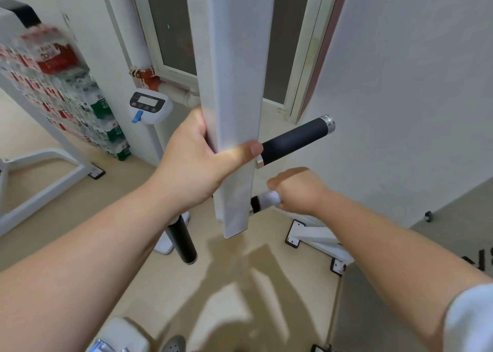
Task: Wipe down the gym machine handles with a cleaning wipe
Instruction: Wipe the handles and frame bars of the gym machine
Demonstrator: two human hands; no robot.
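Closest, a black round handle sticks out low on the left of a tall white metal bar. The left hand wraps fingers and thumb tight around that bar. Right of the bar, the right hand squeezes a white crumpled cleaning wipe around a second black handle, mostly hidden. Above it a third black handle with shiny silver ends pokes out. Far back on the left stand stacked packs of water bottles.
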